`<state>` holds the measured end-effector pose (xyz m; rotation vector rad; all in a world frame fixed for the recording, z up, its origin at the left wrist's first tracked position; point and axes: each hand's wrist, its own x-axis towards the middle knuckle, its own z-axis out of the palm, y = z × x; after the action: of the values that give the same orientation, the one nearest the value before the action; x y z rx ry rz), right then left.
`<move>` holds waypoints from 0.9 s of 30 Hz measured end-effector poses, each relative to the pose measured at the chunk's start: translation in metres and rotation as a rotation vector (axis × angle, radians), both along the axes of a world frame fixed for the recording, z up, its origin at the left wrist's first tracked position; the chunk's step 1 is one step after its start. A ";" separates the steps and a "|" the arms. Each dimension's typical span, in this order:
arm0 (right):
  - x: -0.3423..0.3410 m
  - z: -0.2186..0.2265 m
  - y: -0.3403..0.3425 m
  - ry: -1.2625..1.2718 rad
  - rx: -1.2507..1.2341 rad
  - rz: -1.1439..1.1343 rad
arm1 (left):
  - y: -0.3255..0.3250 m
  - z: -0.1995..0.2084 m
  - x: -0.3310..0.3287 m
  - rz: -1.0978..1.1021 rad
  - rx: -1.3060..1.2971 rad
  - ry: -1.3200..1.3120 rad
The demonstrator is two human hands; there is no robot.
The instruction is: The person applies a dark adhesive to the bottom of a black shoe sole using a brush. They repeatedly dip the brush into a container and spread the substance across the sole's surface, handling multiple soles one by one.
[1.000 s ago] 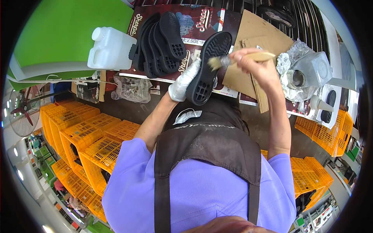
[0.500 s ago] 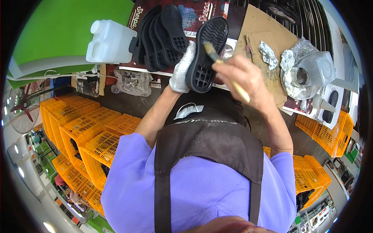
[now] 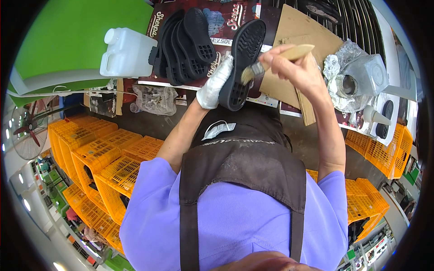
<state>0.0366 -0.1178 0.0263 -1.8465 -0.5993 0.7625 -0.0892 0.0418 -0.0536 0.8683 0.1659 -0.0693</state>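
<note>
My left hand [image 3: 214,86], in a white glove, grips the side of a black shoe sole [image 3: 244,56] and holds it tilted, with its ridged, hollow inner face showing. Bare fingers of my right hand [image 3: 294,67] close around the wooden handle of a paintbrush [image 3: 297,52]. The bristles touch the sole's right edge near the heel grid. Left of the held sole, several more black soles [image 3: 197,36] lean together in a row on the printed cardboard.
A white plastic jug [image 3: 129,52] stands left of the soles, beside a green surface [image 3: 81,40]. At right are brown cardboard [image 3: 307,27], a clear plastic container [image 3: 368,77] with crumpled wrapping, and a squeeze bottle [image 3: 376,116]. Orange crates [image 3: 106,158] flank me.
The brush has gone from the middle of the sole's inner face to its right edge near the heel. My right hand has turned, so the handle now points up and right.
</note>
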 end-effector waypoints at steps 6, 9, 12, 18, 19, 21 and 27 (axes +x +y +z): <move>0.013 -0.020 0.005 -0.836 0.336 0.018 | 0.001 -0.010 -0.004 -0.009 -0.008 0.007; -0.004 -0.022 -0.002 -0.838 0.394 0.122 | -0.001 -0.009 0.005 0.050 -0.302 0.103; -0.024 -0.006 -0.012 -0.555 0.382 0.258 | 0.001 -0.012 0.009 0.042 -0.306 0.040; -0.010 0.005 -0.068 -0.359 0.434 0.036 | -0.016 -0.008 0.019 -0.091 -0.401 0.085; -0.008 0.002 -0.078 -0.350 0.459 -0.101 | -0.023 -0.014 0.019 -0.096 -0.408 0.108; -0.003 -0.007 -0.100 -0.285 0.542 -0.389 | -0.038 -0.009 0.020 -0.121 -0.261 0.110; 0.006 -0.023 -0.158 -0.092 0.855 -0.983 | -0.065 0.073 0.074 -0.300 -0.366 -0.005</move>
<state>0.0422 -0.2759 0.0035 -1.1301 0.0114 -0.2352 -0.0147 -0.0232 0.0197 0.5217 0.0153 -0.3669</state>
